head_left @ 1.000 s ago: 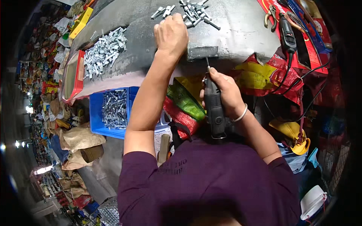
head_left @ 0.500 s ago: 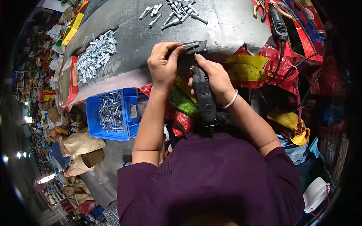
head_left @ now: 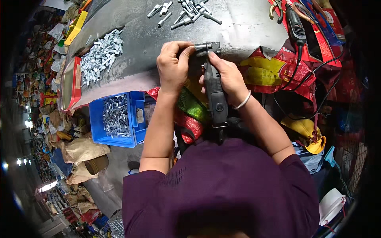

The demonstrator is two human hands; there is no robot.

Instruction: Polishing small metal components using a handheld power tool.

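My right hand is wrapped round a black corded rotary tool, held upright with its tip pointing away from me. Between the thumb and fingers of my left hand is a small silvery metal pin. The pin lies level over a dark metal piece at the table's near edge. At the pin's right end is the tool's tip; whether they touch I cannot tell. Beyond my hands a loose group of similar metal pins is spread on the table, and a larger pile lies to the left.
Below the table's left edge stands a blue bin of metal pins. A red-rimmed box sits on the left corner. At the far right are a second rotary tool, pliers and trailing cords. Red and yellow sacking hangs over the near edge.
The pin in my left hand shows more plainly above the dark metal piece. The rotary tool has shifted slightly, and the whole view has moved a little.
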